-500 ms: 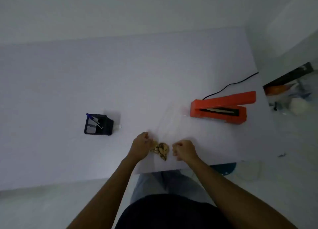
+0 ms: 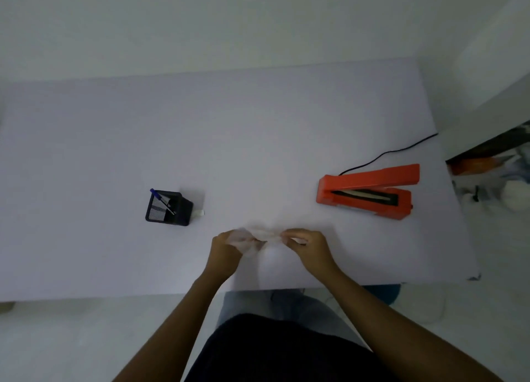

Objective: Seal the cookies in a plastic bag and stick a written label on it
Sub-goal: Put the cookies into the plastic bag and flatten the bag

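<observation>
Gripping a thin plastic bag (image 2: 259, 238) between both hands, I hold it just above the near part of the desk (image 2: 258, 140), my left hand (image 2: 226, 249) closed on one crumpled end and my right hand (image 2: 308, 245) pinched on the other. The cookies do not show in this view; I judge they sit inside the bunched film, but I cannot tell.

The risk, as I read it, is the mouth of the bag: the film is slack and twisted, and if I carry it to the sealer (image 2: 370, 193) that way, the seam may wrinkle, catch crumbs or fail to close. Pulling too hard could tear the film or crush what is inside. The sealer stands open well to my right, its cord (image 2: 393, 152) trailing off the far right corner; a snagged cord could drag it.

The desk's near edge lies just behind my wrists, so a dropped bag could slide into my lap. The right edge runs close past the sealer, leaving little margin there. Between my hands and the sealer the desk is bare. The pen holder (image 2: 167, 208), with a pen (image 2: 162, 201) in it, stands apart to my left.
</observation>
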### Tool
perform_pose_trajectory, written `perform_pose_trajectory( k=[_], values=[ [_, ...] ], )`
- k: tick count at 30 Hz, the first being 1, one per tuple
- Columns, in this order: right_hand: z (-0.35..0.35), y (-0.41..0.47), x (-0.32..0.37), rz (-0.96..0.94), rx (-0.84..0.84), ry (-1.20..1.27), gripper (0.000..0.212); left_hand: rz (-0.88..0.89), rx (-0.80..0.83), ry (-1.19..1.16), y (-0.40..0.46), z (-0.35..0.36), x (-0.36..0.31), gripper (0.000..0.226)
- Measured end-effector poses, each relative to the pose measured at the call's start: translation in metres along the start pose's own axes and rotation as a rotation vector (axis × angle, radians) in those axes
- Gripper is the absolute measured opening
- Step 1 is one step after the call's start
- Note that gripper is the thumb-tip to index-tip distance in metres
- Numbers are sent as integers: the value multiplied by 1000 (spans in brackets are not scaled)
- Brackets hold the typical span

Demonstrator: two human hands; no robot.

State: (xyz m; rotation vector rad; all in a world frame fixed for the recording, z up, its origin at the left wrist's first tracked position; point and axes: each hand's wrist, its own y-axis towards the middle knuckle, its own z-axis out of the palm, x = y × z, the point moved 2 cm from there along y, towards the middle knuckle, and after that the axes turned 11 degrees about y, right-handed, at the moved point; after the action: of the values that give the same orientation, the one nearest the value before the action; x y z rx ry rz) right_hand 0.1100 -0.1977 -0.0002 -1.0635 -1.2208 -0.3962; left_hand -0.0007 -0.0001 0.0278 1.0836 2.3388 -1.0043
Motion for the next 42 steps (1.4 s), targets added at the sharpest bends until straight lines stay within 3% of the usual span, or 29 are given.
perform_pose_trajectory(
  k=[4,10,14,16,19,21,23,26,29,36,42],
  values=[
    [-3,3,-2,-27,18,-95,17,57,13,90,0,9,5,18],
    [0,6,-5,-29,47,-205,29,88,30,4,3,17,4,27],
    [4,7,-4,-42,88,-175,27,125,41,-8,10,19,3,19],
    [4,9,-5,-20,77,-143,26,137,68,12,14,19,5,26],
    [3,11,-5,18,81,-118,36,137,141,24,11,20,0,9],
    [5,13,-7,43,106,-132,42,110,121,-3,10,23,-3,14],
    [7,13,-8,71,160,-133,38,100,157,-44,14,32,0,26],
    [7,15,-7,73,156,-173,21,120,275,59,18,37,-3,20],
    [3,16,-11,24,136,-183,18,94,217,-2,24,40,2,31],
    [7,17,-11,83,183,-73,26,187,92,-43,25,33,3,12],
    [8,17,-14,91,189,-31,27,203,144,-170,28,32,9,5]
  ],
)
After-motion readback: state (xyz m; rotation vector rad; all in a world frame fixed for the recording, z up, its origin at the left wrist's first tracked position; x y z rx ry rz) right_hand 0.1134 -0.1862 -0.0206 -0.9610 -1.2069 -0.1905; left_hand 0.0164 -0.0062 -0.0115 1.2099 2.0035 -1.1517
